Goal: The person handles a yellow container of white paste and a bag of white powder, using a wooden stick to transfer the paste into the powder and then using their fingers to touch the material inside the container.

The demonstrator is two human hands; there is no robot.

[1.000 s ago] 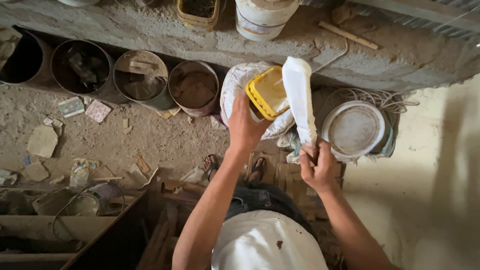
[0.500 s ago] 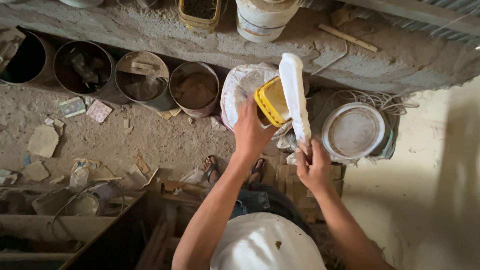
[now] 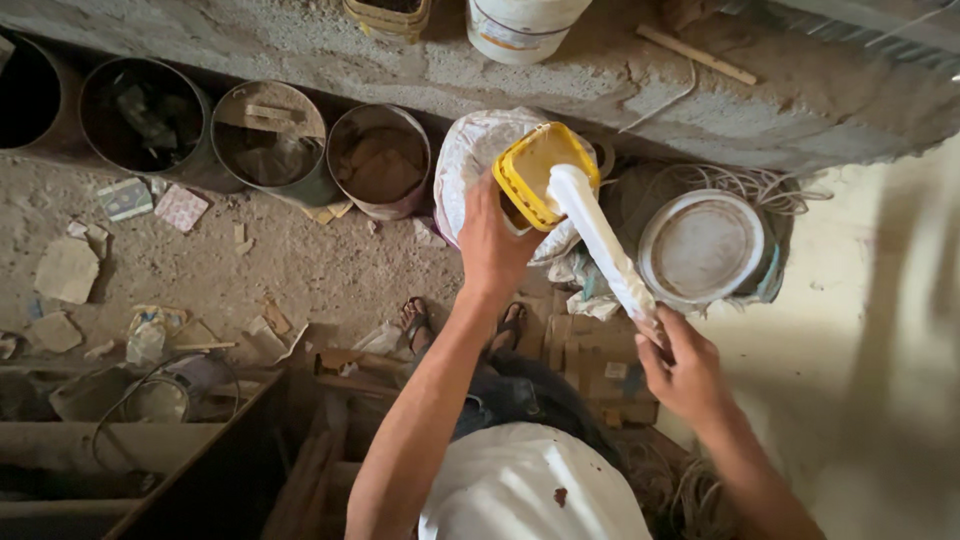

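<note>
My left hand (image 3: 497, 243) grips a yellow square container (image 3: 540, 172), held tilted over a white sack (image 3: 470, 160) on the ground. My right hand (image 3: 683, 372) holds the lower end of a long white flat tool (image 3: 600, 240) caked in white material. The tool's upper end rests against the yellow container's rim. My feet in sandals (image 3: 415, 322) show below the hands, on dusty ground.
Several rusty round tins (image 3: 378, 160) with debris stand in a row along a rough concrete ledge (image 3: 300, 50). A white round lid (image 3: 700, 247) lies on coiled rope at right. A white bucket (image 3: 520, 25) sits on the ledge. Scraps and stone pieces (image 3: 65, 270) litter the left.
The white tool has swung from nearly upright beside the container to slanted, its top end now at the container's rim. The yellow container has moved slightly right with my left hand.
</note>
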